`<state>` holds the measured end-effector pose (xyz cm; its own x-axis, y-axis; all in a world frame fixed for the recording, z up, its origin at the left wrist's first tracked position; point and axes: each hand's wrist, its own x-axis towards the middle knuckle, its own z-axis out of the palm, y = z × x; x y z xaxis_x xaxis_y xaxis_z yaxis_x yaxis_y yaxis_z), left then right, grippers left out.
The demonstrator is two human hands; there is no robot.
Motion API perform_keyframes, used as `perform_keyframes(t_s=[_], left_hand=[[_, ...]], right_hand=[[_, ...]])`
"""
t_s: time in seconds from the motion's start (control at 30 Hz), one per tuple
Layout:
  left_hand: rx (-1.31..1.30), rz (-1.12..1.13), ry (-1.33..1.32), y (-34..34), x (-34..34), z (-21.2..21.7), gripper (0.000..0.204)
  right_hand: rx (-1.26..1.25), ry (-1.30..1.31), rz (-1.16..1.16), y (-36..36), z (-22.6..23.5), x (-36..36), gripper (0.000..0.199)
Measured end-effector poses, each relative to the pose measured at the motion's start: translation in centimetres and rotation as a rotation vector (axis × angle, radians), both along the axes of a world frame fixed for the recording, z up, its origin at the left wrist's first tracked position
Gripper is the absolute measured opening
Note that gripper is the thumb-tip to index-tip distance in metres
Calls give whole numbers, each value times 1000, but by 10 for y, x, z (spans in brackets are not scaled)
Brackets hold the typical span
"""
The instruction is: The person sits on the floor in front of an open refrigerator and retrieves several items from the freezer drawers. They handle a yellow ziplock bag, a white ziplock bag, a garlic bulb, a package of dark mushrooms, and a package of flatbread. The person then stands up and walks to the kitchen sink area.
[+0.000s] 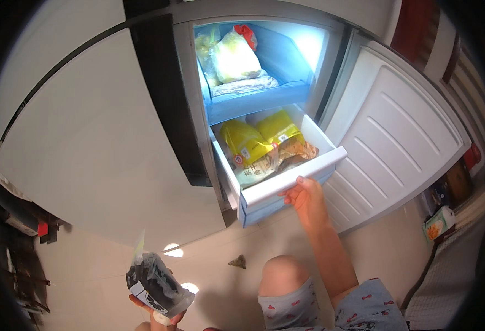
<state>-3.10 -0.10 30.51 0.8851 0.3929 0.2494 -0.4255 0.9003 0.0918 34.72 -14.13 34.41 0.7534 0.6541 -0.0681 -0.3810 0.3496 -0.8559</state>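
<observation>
My right hand (305,197) is closed around the front edge of a pulled-out freezer drawer (286,181), thumb on top and fingers beneath. Inside the drawer lie yellow plastic packages (245,140) beside a cream and orange food bag (259,168). Lower left, my left hand (171,319) holds a black and white package (157,284) from below, with crumpled clear plastic sticking out of it. Most of the left fingers are hidden behind the package.
Above the drawer, a blue bin (259,102) holds bagged food (236,58). The freezer door (397,124) stands wide open at right, beside a closed pale door (93,143) at left. A small dark triangular thing (237,262) lies on the tiled floor (209,298).
</observation>
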Motion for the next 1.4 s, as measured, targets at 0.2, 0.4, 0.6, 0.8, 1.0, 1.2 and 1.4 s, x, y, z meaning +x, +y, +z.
perform_keyframes(t_s=[0.2,0.4,0.6,0.8,1.0,1.2,1.4], left_hand=[[24,-49,-5,1,13,0,99],[11,-90,-12,6,22,-7,98],[0,-102,-21,8,26,-12,97],[3,-119,-28,8,32,-13,97],[-1,-110,-33,10,30,-16,96],[-7,-117,-40,9,30,-17,95],[0,-139,-62,9,31,-17,94]], right_hand=[[-21,26,21,-15,-6,-16,34],[-114,26,131,-32,-5,-12,29],[-522,-640,287,-51,55,32,25],[-1168,-1877,72,30,92,103,55],[-1242,-2072,204,78,40,158,50],[-930,-1557,-79,85,44,173,28],[-679,-1026,-44,82,43,187,15]])
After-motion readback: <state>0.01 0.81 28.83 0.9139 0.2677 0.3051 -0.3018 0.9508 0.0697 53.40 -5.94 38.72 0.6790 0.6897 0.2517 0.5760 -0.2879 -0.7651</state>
